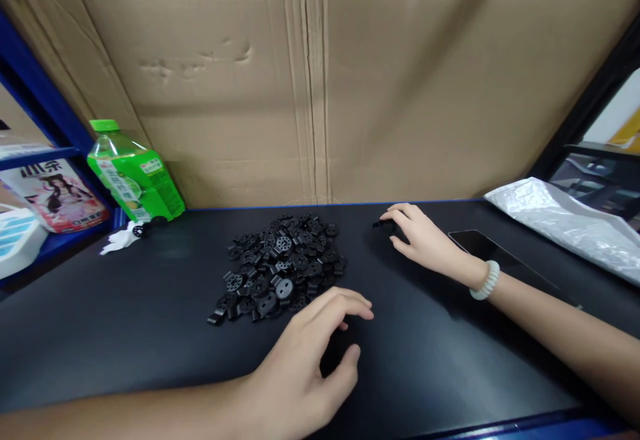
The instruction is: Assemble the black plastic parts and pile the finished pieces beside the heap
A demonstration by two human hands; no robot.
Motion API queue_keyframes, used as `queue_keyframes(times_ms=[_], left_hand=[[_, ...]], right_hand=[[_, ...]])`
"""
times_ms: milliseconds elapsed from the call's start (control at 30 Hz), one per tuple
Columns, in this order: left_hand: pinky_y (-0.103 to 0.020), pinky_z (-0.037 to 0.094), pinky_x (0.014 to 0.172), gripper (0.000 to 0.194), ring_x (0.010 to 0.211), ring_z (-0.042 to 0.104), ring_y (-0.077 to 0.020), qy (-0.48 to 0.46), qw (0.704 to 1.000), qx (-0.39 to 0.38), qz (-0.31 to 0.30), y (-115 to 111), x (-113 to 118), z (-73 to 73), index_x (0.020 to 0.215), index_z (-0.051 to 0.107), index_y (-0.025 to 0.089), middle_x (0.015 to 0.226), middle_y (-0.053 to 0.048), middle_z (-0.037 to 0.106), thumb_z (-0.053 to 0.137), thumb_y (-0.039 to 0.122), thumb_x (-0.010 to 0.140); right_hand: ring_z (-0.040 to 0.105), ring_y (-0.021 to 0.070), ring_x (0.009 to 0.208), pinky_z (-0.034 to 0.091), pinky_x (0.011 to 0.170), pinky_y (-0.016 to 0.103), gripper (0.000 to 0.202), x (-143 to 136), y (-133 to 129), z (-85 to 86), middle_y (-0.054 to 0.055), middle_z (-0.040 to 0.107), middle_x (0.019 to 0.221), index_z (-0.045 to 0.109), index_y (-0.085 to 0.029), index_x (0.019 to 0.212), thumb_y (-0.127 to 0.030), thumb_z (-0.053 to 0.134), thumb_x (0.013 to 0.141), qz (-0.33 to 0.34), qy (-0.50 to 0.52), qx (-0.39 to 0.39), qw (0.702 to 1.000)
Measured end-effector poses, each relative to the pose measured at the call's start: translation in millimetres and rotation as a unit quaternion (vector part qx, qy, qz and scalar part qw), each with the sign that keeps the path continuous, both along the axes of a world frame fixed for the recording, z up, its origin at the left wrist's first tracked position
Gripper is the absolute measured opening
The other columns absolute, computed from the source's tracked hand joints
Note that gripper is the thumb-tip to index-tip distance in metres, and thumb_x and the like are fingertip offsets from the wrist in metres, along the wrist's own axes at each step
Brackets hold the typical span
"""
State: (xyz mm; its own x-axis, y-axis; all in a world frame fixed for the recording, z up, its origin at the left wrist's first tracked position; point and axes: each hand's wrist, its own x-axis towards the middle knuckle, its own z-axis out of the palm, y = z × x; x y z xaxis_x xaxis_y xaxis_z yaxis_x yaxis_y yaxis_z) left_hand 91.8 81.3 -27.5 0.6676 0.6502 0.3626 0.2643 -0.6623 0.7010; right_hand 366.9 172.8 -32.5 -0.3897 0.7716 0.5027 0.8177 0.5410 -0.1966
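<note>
A heap of small black plastic clips (pixel 287 263) with round, perforated discs lies in the middle of the black table. In front of the heap, close to the camera, is my left hand (pixel 305 367), its thumb and fingers apart and nothing visible between them. My right hand (pixel 420 237) reaches over the table to the right of the heap, with fingers curved and thumb spread away from them. A small black piece (pixel 379 224) lies at its fingertips, partly hidden; whether the fingers touch it is unclear. A pale beaded band circles the right wrist.
A green drink bottle (pixel 137 177) leans at the left beside a white crumpled tissue (pixel 123 239). A dark phone-like slab (pixel 500 257) lies beneath my right forearm. Silvery plastic packaging (pixel 565 220) rests at the right. A cardboard wall (pixel 225 93) closes the back.
</note>
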Motion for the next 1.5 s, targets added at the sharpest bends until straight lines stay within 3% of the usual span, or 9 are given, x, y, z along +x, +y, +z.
queue_keyframes(times_ms=[300, 467, 600, 700, 933, 1033, 1200, 1300, 1500], left_hand=[[-0.028, 0.045, 0.098, 0.046, 0.109, 0.057, -0.0169, 0.025, 0.999, -0.007, -0.046, -2.2, -0.6, 2.0, 0.111, 0.053, 0.023, 0.116, -0.003, 0.060, 0.047, -0.006, 0.076], [-0.027, 0.047, 0.094, 0.042, 0.104, 0.059, -0.0167, 0.039, 0.998, -0.008, -0.047, -2.0, -0.9, 1.3, 0.110, 0.054, 0.021, 0.111, -0.003, 0.062, 0.049, -0.003, 0.077], [-0.030, 0.049, 0.090, 0.035, 0.098, 0.060, -0.0191, 0.062, 0.997, 0.008, -0.053, -3.1, -1.6, 1.6, 0.107, 0.056, 0.019, 0.105, -0.005, 0.064, 0.049, 0.000, 0.078], [-0.031, 0.049, 0.088, 0.033, 0.097, 0.060, -0.0201, 0.070, 0.996, 0.013, -0.054, -3.4, -1.5, 1.9, 0.105, 0.057, 0.018, 0.103, -0.006, 0.064, 0.049, 0.002, 0.078], [-0.030, 0.049, 0.089, 0.032, 0.098, 0.060, -0.0193, 0.064, 0.996, 0.009, -0.059, -2.3, -1.0, -0.4, 0.105, 0.057, 0.017, 0.104, -0.006, 0.064, 0.050, 0.001, 0.078], [-0.029, 0.048, 0.090, 0.032, 0.098, 0.060, -0.0184, 0.059, 0.997, 0.001, -0.057, -1.8, -1.3, -0.7, 0.105, 0.057, 0.018, 0.104, -0.005, 0.064, 0.050, 0.001, 0.078], [-0.027, 0.048, 0.087, 0.031, 0.094, 0.060, -0.0160, 0.027, 0.999, -0.009, -0.028, -2.4, -1.9, 0.3, 0.105, 0.057, 0.020, 0.100, -0.002, 0.063, 0.051, 0.001, 0.081], [-0.025, 0.050, 0.078, 0.025, 0.084, 0.059, -0.0130, -0.038, 0.998, -0.013, 0.044, -0.7, -1.5, 0.0, 0.101, 0.055, 0.022, 0.094, 0.000, 0.059, 0.052, 0.004, 0.085], [-0.020, 0.055, 0.074, 0.033, 0.090, 0.061, -0.0118, -0.187, 0.971, -0.073, 0.133, 7.0, 1.2, -2.5, 0.109, 0.053, 0.028, 0.103, 0.001, 0.055, 0.064, 0.013, 0.083]], right_hand=[[0.056, 0.0220, 0.111, 0.045, 0.099, 0.045, 0.062, 12.9, 2.4, -7.3, 0.009, 0.057, 0.116, 0.054, -0.021, 0.119, 0.008, 0.034, 0.068, 0.007, 0.017, -0.023, 1.000], [0.055, 0.0232, 0.111, 0.045, 0.099, 0.045, 0.055, -10.8, -14.1, 2.5, 0.009, 0.057, 0.115, 0.053, -0.021, 0.117, 0.005, 0.035, 0.073, 0.005, 0.052, 0.008, 0.999], [0.045, 0.0232, 0.125, 0.039, 0.106, 0.046, 0.057, -42.0, -36.4, 4.4, 0.010, 0.052, 0.133, 0.047, -0.022, 0.132, 0.000, 0.039, 0.080, 0.141, -0.020, -0.047, 0.989], [0.039, 0.0248, 0.131, 0.035, 0.108, 0.048, 0.055, -52.9, -46.7, 3.8, 0.011, 0.048, 0.139, 0.048, -0.020, 0.133, 0.000, 0.038, 0.083, 0.179, -0.079, -0.078, 0.977], [0.056, 0.0238, 0.093, 0.047, 0.085, 0.042, 0.014, -51.1, -50.6, 7.9, 0.010, 0.062, 0.097, 0.059, -0.017, 0.095, -0.020, 0.045, 0.092, 0.097, -0.026, -0.093, 0.991], [0.055, 0.0239, 0.088, 0.047, 0.081, 0.041, 0.018, -51.4, -50.8, 4.2, 0.009, 0.061, 0.090, 0.060, -0.016, 0.092, -0.034, 0.058, 0.088, 0.044, 0.001, -0.080, 0.996], [0.056, 0.0192, 0.079, 0.047, 0.073, 0.034, 0.008, -53.0, -49.6, -0.6, 0.005, 0.061, 0.080, 0.063, -0.016, 0.081, -0.024, 0.063, 0.084, 0.049, 0.049, -0.100, 0.993], [0.058, 0.0156, 0.071, 0.047, 0.067, 0.030, 0.011, -56.0, -53.5, 4.7, 0.003, 0.064, 0.078, 0.066, -0.016, 0.079, -0.026, 0.064, 0.083, 0.062, 0.171, -0.188, 0.965], [0.061, 0.0125, 0.072, 0.048, 0.071, 0.027, 0.019, -67.5, -72.3, 15.0, 0.001, 0.067, 0.077, 0.068, -0.017, 0.089, -0.032, 0.071, 0.078, 0.123, 0.383, -0.402, 0.823]])
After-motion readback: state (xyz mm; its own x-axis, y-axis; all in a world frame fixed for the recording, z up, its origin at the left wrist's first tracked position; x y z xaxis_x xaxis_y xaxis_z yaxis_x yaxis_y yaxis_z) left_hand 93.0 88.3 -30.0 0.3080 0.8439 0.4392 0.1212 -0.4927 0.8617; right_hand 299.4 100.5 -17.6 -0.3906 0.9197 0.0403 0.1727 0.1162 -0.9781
